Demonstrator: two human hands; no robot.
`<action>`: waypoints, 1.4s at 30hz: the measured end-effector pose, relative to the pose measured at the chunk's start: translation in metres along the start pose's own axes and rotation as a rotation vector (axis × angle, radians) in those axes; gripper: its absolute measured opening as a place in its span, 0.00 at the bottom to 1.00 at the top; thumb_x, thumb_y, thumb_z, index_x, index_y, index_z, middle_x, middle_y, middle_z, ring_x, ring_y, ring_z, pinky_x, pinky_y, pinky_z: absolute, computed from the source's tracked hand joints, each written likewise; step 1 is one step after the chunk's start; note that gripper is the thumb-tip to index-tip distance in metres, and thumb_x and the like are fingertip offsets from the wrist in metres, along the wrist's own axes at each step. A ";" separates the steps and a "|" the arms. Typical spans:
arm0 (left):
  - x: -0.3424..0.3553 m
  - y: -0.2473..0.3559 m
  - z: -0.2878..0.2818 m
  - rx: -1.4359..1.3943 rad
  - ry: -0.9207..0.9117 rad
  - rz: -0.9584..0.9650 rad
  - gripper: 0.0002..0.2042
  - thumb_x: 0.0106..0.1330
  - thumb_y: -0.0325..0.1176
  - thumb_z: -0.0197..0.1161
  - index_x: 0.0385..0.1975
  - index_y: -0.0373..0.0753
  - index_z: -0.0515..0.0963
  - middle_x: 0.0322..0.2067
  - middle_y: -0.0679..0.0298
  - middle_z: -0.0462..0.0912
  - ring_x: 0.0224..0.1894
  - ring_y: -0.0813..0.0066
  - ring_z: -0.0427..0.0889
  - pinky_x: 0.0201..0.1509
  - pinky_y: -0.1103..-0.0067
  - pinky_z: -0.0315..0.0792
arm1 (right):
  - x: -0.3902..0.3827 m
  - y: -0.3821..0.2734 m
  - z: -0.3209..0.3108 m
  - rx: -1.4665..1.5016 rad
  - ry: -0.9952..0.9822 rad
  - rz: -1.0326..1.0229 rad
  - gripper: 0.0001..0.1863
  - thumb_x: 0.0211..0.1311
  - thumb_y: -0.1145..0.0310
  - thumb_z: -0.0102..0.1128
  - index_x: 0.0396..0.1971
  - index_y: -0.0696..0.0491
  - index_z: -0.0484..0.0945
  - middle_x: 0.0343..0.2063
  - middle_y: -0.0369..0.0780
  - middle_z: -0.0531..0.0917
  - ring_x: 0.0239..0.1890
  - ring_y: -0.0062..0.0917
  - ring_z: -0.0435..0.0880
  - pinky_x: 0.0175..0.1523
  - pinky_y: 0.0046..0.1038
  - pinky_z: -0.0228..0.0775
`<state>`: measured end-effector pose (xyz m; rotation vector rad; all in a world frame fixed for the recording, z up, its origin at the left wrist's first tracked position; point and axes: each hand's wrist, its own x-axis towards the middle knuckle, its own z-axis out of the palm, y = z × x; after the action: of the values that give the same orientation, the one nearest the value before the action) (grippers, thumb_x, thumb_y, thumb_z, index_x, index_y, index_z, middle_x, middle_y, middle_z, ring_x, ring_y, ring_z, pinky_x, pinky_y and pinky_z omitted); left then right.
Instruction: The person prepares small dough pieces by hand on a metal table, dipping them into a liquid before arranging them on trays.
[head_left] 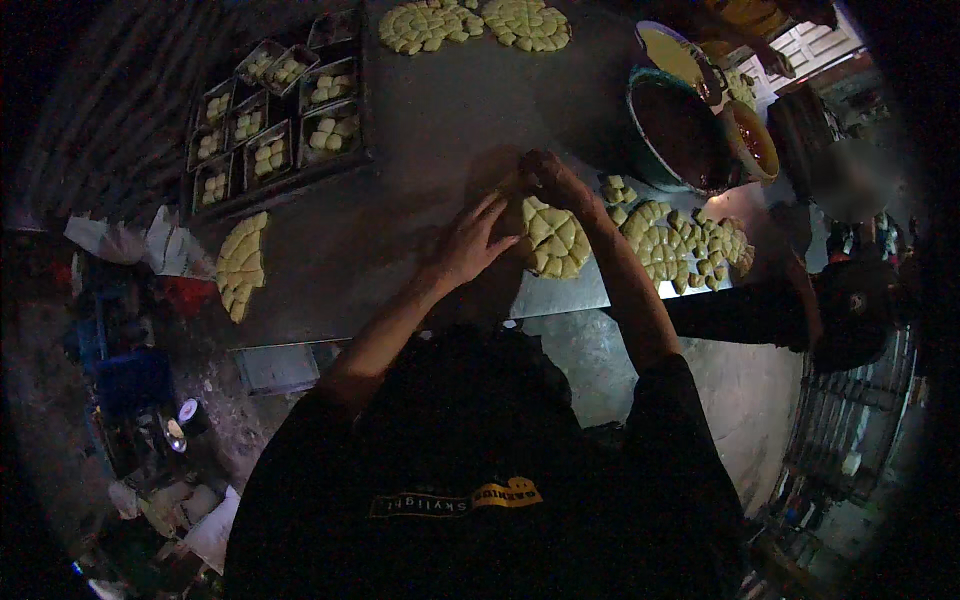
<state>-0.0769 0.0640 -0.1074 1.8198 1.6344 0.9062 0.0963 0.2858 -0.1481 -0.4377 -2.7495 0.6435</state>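
Worktable [420, 120] gives decent room left of and beyond the divided dough round [556, 240], but its near edge is close on the body side of that round, so don't let chunks drift toward you. Tray of baking tins [366, 110] sits well left of the round and farther out, with a good gap between for the left arm. Right of the round and beyond it there's a dark-filled pot [634, 125], so I'd keep moves on that side short and low. Just right of the round, past the right forearm [635, 285], is another cut-up dough slab [657, 240], and a sideways sweep there would probably snag pieces.

Now the hands. Left hand [472, 245] is just left of the round, fingers spread and thumb out. Right hand [545, 172] is at the round's far side, fingers curled; too dark to tell what, if anything, it's pinching. My take: use that spread left as a light guide, fingertips rather than palm, since dough like this would likely dent or stick. Small dough lumps [620, 188] right of the round's far edge look easiest to knock, so mind the right wrist.
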 end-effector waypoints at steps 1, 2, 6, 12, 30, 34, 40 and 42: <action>0.011 0.000 0.015 -0.018 -0.018 0.027 0.30 0.64 0.39 0.64 0.63 0.31 0.66 0.69 0.50 0.58 0.71 0.51 0.57 0.71 0.66 0.59 | 0.002 -0.004 -0.001 0.053 -0.047 0.014 0.15 0.58 0.69 0.63 0.46 0.55 0.80 0.42 0.46 0.82 0.46 0.42 0.80 0.49 0.36 0.73; 0.017 -0.006 0.032 0.107 -0.085 -0.018 0.30 0.64 0.37 0.63 0.63 0.30 0.64 0.69 0.48 0.57 0.72 0.50 0.55 0.72 0.65 0.57 | 0.006 -0.016 0.000 0.225 -0.012 0.130 0.13 0.59 0.69 0.62 0.44 0.54 0.80 0.40 0.45 0.82 0.44 0.40 0.80 0.47 0.36 0.73; 0.030 -0.006 0.066 0.539 -0.105 0.015 0.28 0.63 0.29 0.59 0.61 0.22 0.63 0.66 0.39 0.58 0.70 0.45 0.56 0.74 0.63 0.54 | 0.002 -0.018 -0.019 0.200 0.022 0.221 0.11 0.64 0.65 0.57 0.42 0.53 0.80 0.38 0.43 0.82 0.40 0.32 0.80 0.46 0.31 0.72; 0.041 -0.017 0.073 0.197 -0.041 -0.240 0.25 0.66 0.36 0.62 0.58 0.26 0.70 0.68 0.47 0.58 0.70 0.54 0.58 0.72 0.65 0.55 | -0.002 -0.009 -0.069 0.532 0.553 0.366 0.15 0.58 0.73 0.62 0.46 0.54 0.83 0.35 0.40 0.80 0.38 0.27 0.82 0.46 0.27 0.73; 0.065 0.147 0.056 -0.320 0.497 -0.079 0.15 0.69 0.34 0.61 0.50 0.33 0.79 0.53 0.56 0.80 0.61 0.61 0.73 0.63 0.71 0.67 | -0.113 -0.123 -0.109 0.525 0.524 0.440 0.18 0.53 0.76 0.67 0.46 0.57 0.79 0.46 0.46 0.81 0.43 0.36 0.84 0.46 0.31 0.79; 0.068 0.167 0.062 0.132 0.293 0.421 0.17 0.66 0.48 0.61 0.43 0.42 0.84 0.51 0.59 0.83 0.64 0.54 0.71 0.67 0.61 0.62 | -0.151 -0.121 -0.088 1.069 0.409 0.428 0.16 0.48 0.78 0.71 0.40 0.61 0.81 0.35 0.38 0.84 0.37 0.23 0.84 0.41 0.25 0.79; 0.072 0.186 0.076 -0.428 0.262 0.543 0.28 0.60 0.63 0.59 0.41 0.41 0.83 0.51 0.58 0.83 0.61 0.58 0.75 0.63 0.62 0.68 | -0.169 -0.158 -0.131 1.551 0.306 0.418 0.08 0.65 0.72 0.63 0.39 0.61 0.83 0.31 0.36 0.85 0.38 0.17 0.82 0.46 0.21 0.72; 0.066 0.195 0.091 -0.552 0.317 0.544 0.30 0.60 0.64 0.58 0.45 0.40 0.80 0.52 0.55 0.81 0.61 0.58 0.74 0.62 0.63 0.69 | -0.172 -0.164 -0.135 1.768 0.170 0.338 0.09 0.66 0.70 0.62 0.39 0.60 0.83 0.31 0.35 0.85 0.38 0.17 0.81 0.45 0.22 0.72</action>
<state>0.1207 0.1081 -0.0088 1.7860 0.8899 1.7556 0.2624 0.1366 0.0103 -0.3863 -1.0530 2.4042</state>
